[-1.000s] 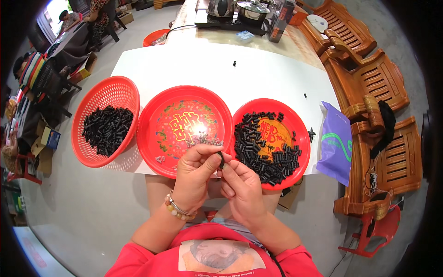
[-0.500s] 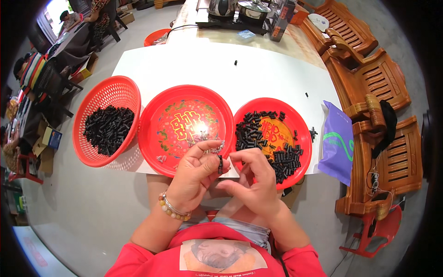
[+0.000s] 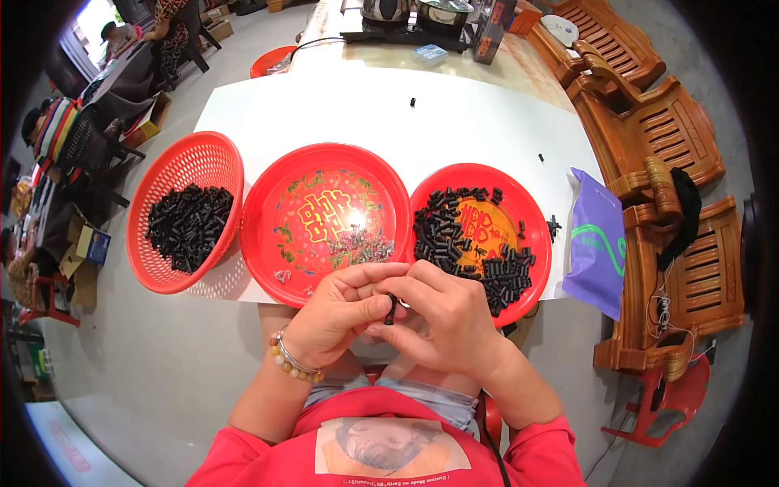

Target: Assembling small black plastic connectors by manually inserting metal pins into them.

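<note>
Over the near edge of the white board, my two hands meet. My left hand [image 3: 334,321] pinches a small black tubular plastic part [image 3: 390,310] between thumb and fingers. My right hand [image 3: 448,321] is closed, its fingertips against that part; whatever they grip is hidden. Just beyond lies a red round tray [image 3: 264,215] with a heap of small clear pieces [image 3: 365,245] toward its near right side. To the right, another red tray [image 3: 535,219] holds many loose black parts [image 3: 507,280]. At the left, a tilted red mesh basket [image 3: 142,243] contains a pile of similar black parts [image 3: 188,227].
A purple packet [image 3: 594,247] lies at the board's right edge, beside wooden chairs [image 3: 673,130]. Stray black parts [image 3: 413,102] dot the white board [image 3: 341,105]. Pots on a black stove [image 3: 406,34] stand at the back. Other people [image 3: 61,122] sit far left.
My right hand has moved left and closed in on the black part in my left hand. Both hands now touch, and the clear pieces show more fully.
</note>
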The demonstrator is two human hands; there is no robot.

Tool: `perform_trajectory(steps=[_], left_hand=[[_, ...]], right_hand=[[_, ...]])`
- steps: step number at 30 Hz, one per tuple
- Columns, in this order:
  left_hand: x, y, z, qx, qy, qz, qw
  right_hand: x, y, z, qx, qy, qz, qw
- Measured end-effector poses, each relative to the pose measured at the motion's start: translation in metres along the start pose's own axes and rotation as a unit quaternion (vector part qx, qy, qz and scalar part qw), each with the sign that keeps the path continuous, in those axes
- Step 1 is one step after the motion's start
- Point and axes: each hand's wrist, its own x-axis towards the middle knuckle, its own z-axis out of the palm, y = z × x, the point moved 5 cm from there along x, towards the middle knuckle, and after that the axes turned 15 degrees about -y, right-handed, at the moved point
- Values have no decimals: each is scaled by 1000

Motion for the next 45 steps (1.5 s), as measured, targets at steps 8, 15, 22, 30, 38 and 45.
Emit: perform_trajectory(steps=[8, 15, 22, 30, 38, 45], left_hand=[[-1, -6, -1, -37, -6, -29, 999], [-3, 16, 14, 340, -66, 64, 936], [-1, 26, 16, 530, -63, 104, 839], [-4, 25, 18, 545, -74, 116, 827], [-1, 19, 12, 415, -52, 63, 906], [-6, 18, -3, 324, 98, 1, 941]], right_hand=[[-2, 0, 4, -5, 34, -13, 999], [-5, 6, 1, -1, 44, 12, 999], [-9, 3, 4, -13, 63, 10, 998], [-10, -3, 1, -17, 77, -17, 997], [-9, 7, 9, -48, 77, 24, 996], [-11, 21, 23, -66, 63, 22, 996]])
